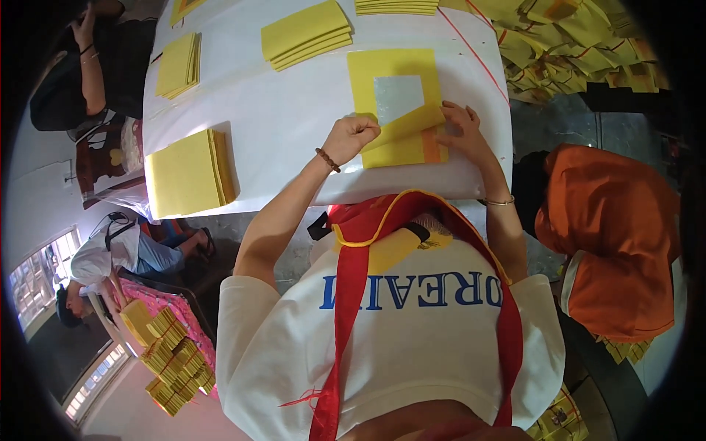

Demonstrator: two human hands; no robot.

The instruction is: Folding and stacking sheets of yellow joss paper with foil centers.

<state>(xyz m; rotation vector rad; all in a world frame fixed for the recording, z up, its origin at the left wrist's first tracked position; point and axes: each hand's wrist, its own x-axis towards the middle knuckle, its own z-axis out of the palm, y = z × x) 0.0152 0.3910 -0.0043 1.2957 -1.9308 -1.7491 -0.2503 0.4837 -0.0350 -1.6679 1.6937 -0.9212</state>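
Note:
A yellow paper sheet (360, 81) with a silvery rectangle and an orange patch lies before me at the table's near edge. A strip of yellow paper is raised slantwise across it, from one hand to the other. My left hand (353, 136) is closed in a pinch on the strip's left end. At the other end, my right hand (467, 136) has its curved fingertips at the paper's right edge, the thumb lower than the index finger. Whether the strip is part of that sheet or a separate one I cannot tell.
On the white-covered table (294, 103) stand a thick yellow paper stack (184, 173), a thinner stack (176, 66) and a fanned stack (305, 33). Yellow bundles (573, 51) are heaped at the far right. An orange cloth-covered shape (618, 235) stands right; people are at left.

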